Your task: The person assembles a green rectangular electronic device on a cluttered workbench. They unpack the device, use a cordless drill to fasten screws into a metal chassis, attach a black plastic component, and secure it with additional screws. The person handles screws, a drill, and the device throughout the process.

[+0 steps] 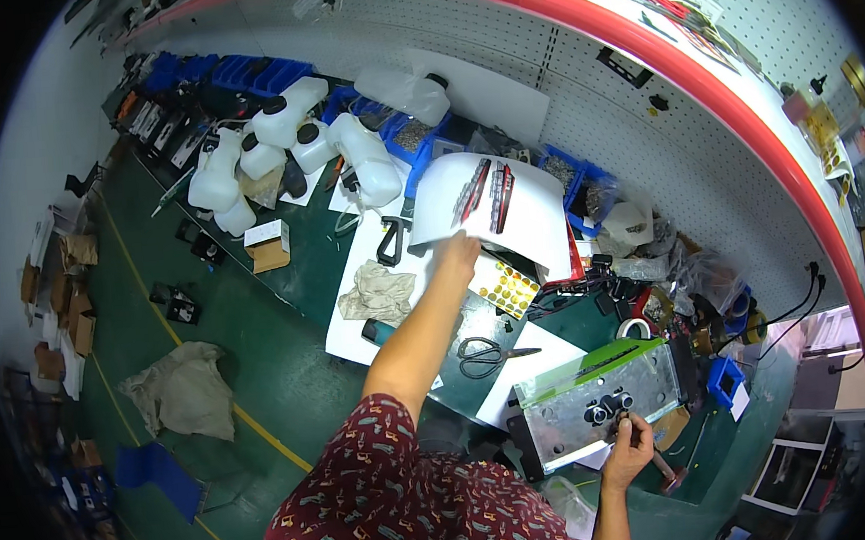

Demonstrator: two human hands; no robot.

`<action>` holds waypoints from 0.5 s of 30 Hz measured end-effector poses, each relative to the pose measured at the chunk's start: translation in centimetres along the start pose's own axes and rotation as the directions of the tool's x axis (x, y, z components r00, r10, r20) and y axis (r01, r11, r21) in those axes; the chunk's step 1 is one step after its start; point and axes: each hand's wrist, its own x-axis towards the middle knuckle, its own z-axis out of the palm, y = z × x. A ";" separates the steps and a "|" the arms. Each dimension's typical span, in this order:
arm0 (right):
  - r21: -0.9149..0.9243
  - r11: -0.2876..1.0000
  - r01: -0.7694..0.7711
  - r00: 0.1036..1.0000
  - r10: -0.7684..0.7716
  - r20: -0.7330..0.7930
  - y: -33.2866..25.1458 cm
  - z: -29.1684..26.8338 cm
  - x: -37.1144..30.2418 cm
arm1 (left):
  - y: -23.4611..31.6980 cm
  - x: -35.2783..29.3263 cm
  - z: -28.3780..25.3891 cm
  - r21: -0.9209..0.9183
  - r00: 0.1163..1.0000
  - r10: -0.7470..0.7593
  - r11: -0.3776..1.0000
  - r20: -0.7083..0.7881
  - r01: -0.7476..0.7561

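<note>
My left hand [460, 254] reaches across the bench and closes on the near edge of a large white sheet [434, 198], which curves up off the bench. Two red-and-black strips [501, 197] lie on the sheet. Under its edge is a sheet of round gold stickers [507, 291]. My right hand [628, 453] is at a metal box [564, 431] with a green edge, fingertips pinched together beside the black round fittings [609, 408] on its face. What those fingers hold is too small to make out. A hammer-like tool [672, 476] lies beside that hand.
Black scissors [494, 356] and a crumpled beige cloth [378, 292] lie near my left forearm. White plastic tanks [365, 164] with black caps stand at the far left, blue parts bins [410, 134] behind them. A red-edged shelf [673, 52] overhangs the bench.
</note>
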 end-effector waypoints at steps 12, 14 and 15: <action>0.026 0.999 -0.035 0.995 0.038 -0.093 -0.1 0.7 0.0 | 13.5 -3.6 14.2 0.000 0.674 0.290 0.919 0.679 -0.395; -0.037 0.998 -0.058 0.992 0.053 -0.114 -0.3 0.3 -0.3 | 13.4 -2.9 11.6 0.025 0.705 0.316 0.904 0.635 -0.427; -0.053 0.998 -0.030 0.990 0.023 -0.136 -0.4 0.7 -0.3 | 14.0 -2.6 9.9 0.035 0.732 0.346 0.892 0.588 -0.450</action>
